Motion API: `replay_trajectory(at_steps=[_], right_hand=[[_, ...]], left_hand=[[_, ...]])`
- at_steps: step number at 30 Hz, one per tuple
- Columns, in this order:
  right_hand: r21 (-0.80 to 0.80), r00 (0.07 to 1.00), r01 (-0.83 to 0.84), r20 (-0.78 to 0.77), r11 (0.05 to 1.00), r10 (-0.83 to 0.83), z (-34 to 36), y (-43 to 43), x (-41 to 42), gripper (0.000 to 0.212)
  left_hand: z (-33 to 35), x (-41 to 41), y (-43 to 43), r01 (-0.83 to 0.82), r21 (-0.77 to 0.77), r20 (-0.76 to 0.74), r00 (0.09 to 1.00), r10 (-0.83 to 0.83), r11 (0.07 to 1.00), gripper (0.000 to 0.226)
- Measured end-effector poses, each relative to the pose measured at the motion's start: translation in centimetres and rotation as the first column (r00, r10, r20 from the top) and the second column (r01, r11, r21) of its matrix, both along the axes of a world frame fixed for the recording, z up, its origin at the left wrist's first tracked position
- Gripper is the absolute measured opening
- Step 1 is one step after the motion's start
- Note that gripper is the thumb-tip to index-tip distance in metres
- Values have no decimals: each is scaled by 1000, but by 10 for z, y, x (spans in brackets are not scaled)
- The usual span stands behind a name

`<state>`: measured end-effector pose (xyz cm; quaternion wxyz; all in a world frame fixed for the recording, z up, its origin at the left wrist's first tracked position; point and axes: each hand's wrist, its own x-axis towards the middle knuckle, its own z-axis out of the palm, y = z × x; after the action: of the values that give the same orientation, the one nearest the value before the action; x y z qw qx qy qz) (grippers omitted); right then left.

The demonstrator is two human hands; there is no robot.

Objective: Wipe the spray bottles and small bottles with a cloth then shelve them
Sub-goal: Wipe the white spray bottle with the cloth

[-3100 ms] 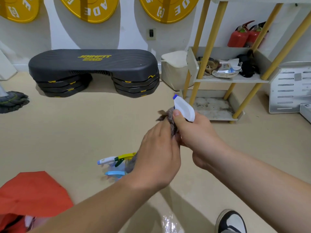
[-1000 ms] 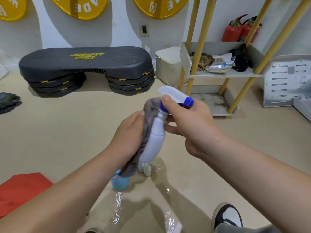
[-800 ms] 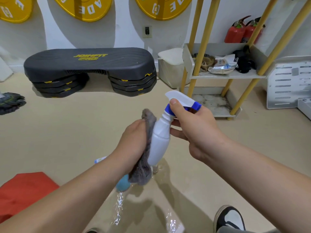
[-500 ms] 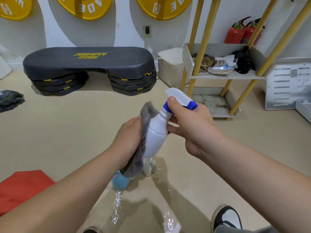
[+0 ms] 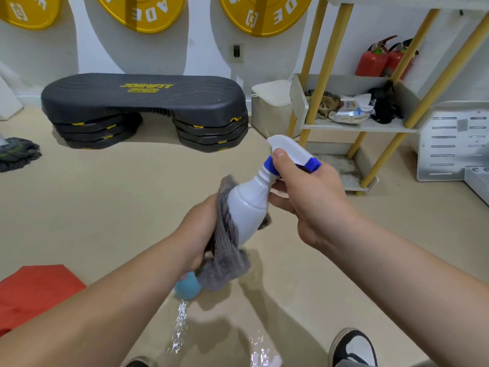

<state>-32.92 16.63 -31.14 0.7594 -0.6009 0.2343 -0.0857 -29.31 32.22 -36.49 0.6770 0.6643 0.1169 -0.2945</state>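
A white spray bottle [image 5: 248, 207] with a blue collar and white trigger head is held up in mid-air, tilted. My right hand [image 5: 309, 197] grips its neck and trigger head, thumb on top. My left hand [image 5: 201, 229] holds a grey cloth [image 5: 225, 250] wrapped against the bottle's body; the cloth hangs down below my fist. Beneath the cloth, a light blue bottle [image 5: 186, 287] stands on the floor, partly hidden. The shelf unit [image 5: 357, 125] with yellow posts stands at the back right.
A black step platform [image 5: 143, 102] sits at the back left. A cream box [image 5: 270, 107] is beside the shelf, which holds bags and rags. Red fire extinguishers [image 5: 378, 59] stand behind it. A red cloth [image 5: 34, 292] lies at left, my shoe [image 5: 354, 348] at bottom right.
The cloth in my left hand has slid down and back along the bottle's body. My right hand keeps its grip on the trigger head, tilting the bottle slightly.
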Motion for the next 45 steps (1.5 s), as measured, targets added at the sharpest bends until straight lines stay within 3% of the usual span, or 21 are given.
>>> replay_trajectory(at_steps=[2,4,10,13,15,17,18,19,20,22,23,25,27,29,31,35,37,39,40,42,45], right_hand=[[8,1000,-3,23,1000,3,3,-3,-1,13],[6,999,-19,49,1000,19,5,-5,-2,12],[-120,997,-50,56,992,58,-6,12,-6,15],[-237,994,-38,91,971,61,-9,14,-5,17],[-240,992,-46,102,970,72,-7,10,-3,16],[-204,991,-61,104,977,84,-6,8,-1,17],[-198,990,-67,107,978,90,-7,9,-1,18],[-191,990,-76,105,979,98,-7,9,-2,18],[-175,989,-92,99,980,110,-8,11,-3,16],[-121,990,-116,69,986,125,-9,14,-5,9],[-95,991,-115,54,989,121,-9,15,-5,8],[-71,993,-104,42,992,107,-5,13,-5,8],[-59,995,-74,66,995,78,1,7,-4,10],[-25,993,-54,101,998,56,2,2,-4,15],[-6,991,-64,117,998,64,2,-3,-3,17],[33,991,-73,113,997,68,0,-5,-3,17],[34,995,-65,82,997,62,-6,3,-5,18],[8,994,-97,56,995,96,-14,12,-8,18],[-6,993,-111,43,994,112,-17,15,-8,20],[8,993,-112,30,994,111,-16,16,-8,21],[25,993,-107,47,994,106,-8,10,-6,18]], left_hand=[[2,-4,-3,-92,-255,-234,972,31,962,33],[2,-3,-7,-160,-334,-243,967,79,929,30],[-5,-7,-4,-214,-235,-301,944,139,948,37],[-7,-16,-11,-193,-123,-268,951,155,973,22],[-8,-13,-13,-226,-62,-209,955,209,972,30],[-6,-9,-14,-233,25,-45,971,233,972,44],[-2,-13,-16,-184,162,178,972,155,970,43],[0,-18,-17,-137,332,432,902,-21,933,38],[2,-24,-17,-156,444,631,754,-184,883,36],[9,-24,-13,-178,458,769,572,-287,871,38],[4,-17,-9,-143,466,753,582,-307,873,41],[4,-2,0,23,379,588,766,-260,925,43],[4,10,10,136,74,171,974,-147,988,42],[5,6,11,115,-178,-132,981,-140,977,45],[4,-1,5,-14,-243,-202,979,-37,970,39],[7,-3,-7,-251,-220,-179,960,214,943,31],[8,-7,-9,-183,112,166,972,163,977,33],[12,-19,-15,-185,431,578,808,-113,883,35],[16,-24,-17,-197,436,663,730,-165,878,35],[16,-21,-15,-124,375,684,706,-184,919,33],[8,3,0,80,247,411,894,-179,966,40]])
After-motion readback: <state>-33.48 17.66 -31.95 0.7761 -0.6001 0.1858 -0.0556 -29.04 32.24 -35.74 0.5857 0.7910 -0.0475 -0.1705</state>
